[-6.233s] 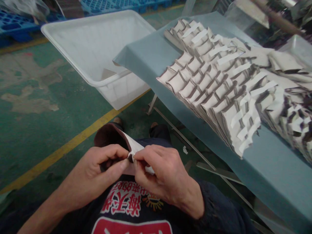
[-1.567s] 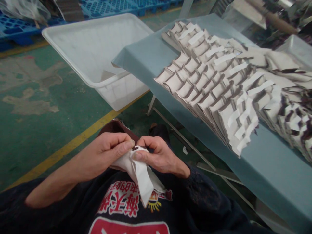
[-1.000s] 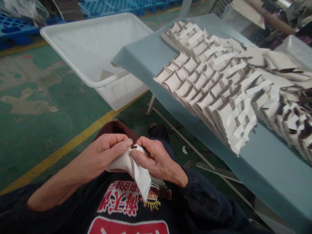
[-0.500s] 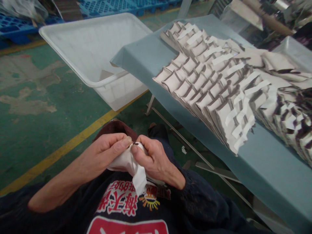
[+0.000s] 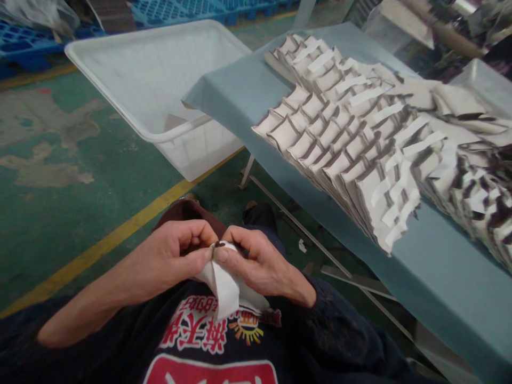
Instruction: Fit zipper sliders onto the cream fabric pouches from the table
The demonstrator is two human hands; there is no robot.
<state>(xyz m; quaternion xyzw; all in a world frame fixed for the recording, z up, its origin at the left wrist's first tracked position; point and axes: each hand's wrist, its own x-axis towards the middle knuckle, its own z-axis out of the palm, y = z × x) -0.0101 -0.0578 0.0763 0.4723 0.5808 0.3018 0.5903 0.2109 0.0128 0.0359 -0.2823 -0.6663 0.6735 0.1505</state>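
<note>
Your left hand (image 5: 172, 258) and right hand (image 5: 258, 264) both pinch the brown piece (image 5: 188, 210) at one spot, thumbs touching, its white strip (image 5: 224, 288) hanging toward you.

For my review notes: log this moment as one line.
left hand: pinching brown-and-white piece | right hand: pinching same piece | table: fanned stacks | white tub: beside table

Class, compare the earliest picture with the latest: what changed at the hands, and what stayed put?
The white strip has been peeled back from the brown piece and now hangs down over the shirt, longer than before. The left hand and right hand still pinch the piece at its edge. The rows of pieces on the table and the white tub have not moved.
</note>
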